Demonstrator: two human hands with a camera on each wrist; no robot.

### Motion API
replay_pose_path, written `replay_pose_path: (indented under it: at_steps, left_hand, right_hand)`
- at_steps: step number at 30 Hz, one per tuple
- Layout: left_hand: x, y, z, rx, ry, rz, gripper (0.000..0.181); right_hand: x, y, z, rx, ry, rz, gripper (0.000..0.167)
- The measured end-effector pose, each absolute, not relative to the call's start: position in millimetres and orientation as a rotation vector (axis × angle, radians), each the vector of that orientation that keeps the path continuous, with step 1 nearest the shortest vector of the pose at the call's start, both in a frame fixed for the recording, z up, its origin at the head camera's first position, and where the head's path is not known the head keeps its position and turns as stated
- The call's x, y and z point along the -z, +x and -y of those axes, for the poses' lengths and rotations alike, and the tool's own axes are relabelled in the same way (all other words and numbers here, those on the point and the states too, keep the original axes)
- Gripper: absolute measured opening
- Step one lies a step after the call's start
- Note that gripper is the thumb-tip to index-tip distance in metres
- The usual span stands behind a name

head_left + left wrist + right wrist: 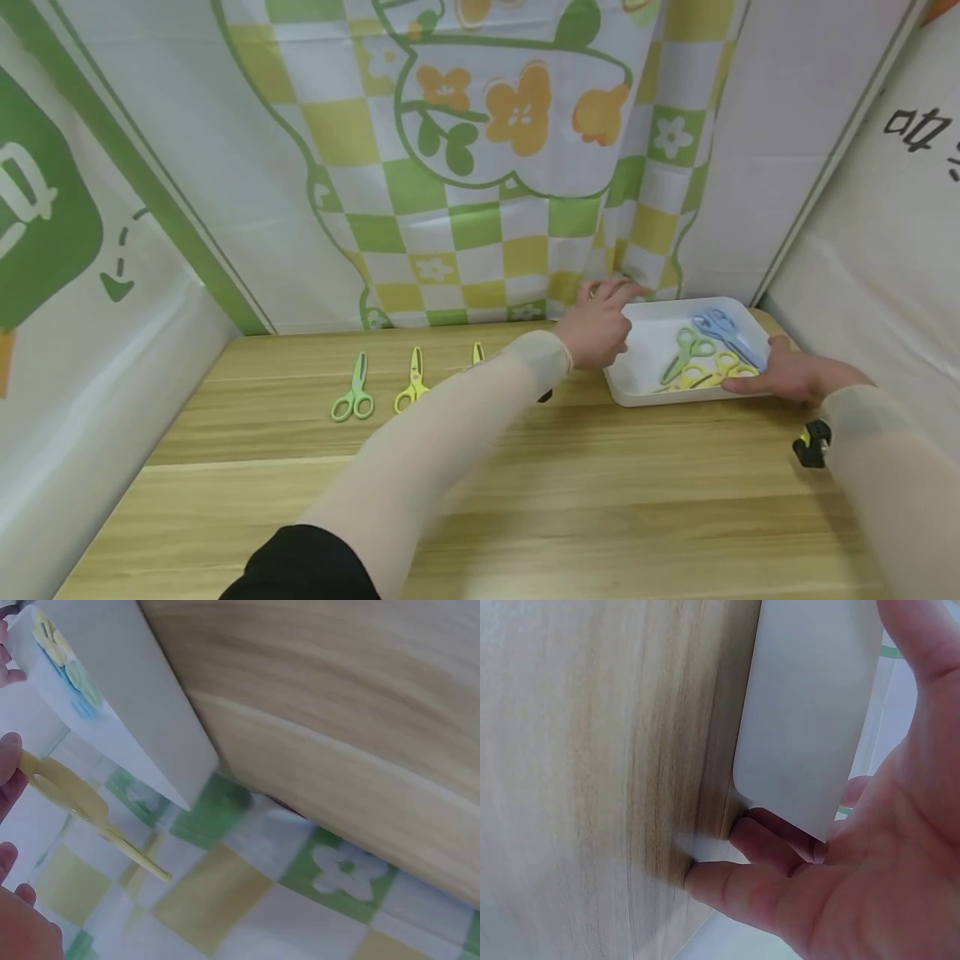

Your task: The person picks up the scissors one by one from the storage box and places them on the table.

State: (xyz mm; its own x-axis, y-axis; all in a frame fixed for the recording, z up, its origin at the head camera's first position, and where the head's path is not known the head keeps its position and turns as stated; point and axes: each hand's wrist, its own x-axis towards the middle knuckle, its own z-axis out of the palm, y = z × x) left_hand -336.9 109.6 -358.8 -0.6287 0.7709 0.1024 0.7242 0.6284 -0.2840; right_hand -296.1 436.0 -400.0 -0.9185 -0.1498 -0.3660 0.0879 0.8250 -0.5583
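One white tray (647,350) between both hands (596,329) (798,375), yellow scissors (79,793) pinched (by the left)

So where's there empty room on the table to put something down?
The table is bare up front between both sleeves, and left of its green scissors. The white tray has bare floor on its left, beside the left hand. It's crowded at the tray's right, with piled scissors and the right hand.
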Motion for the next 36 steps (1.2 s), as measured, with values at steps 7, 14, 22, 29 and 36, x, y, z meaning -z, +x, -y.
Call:
replay_pose_path:
  at_steps: [7, 14, 22, 29, 36]
  left_hand:
    - [365, -343, -80, -0.255, -1.258, 2.605, 0.017]
    - [384, -339, -60, -0.225, -1.267, 2.614, 0.025]
    - [410, -326, -51, -0.324, -1.295, 2.587, 0.021]
    - [425, -310, -49, -0.328, -1.339, 2.603, 0.022]
    - [431, -303, -47, -0.351, -1.352, 2.601, 0.022]
  right_hand:
    - [397, -295, -435, 0.779, -0.05, -2.613, 0.13]
    - [395, -294, -435, 0.79, -0.046, -2.608, 0.129]
    - [396, -293, -437, 0.841, -0.068, -2.629, 0.126]
    - [398, -293, -436, 0.865, -0.078, -2.63, 0.126]
    - [398, -293, -434, 0.852, -0.066, -2.616, 0.127]
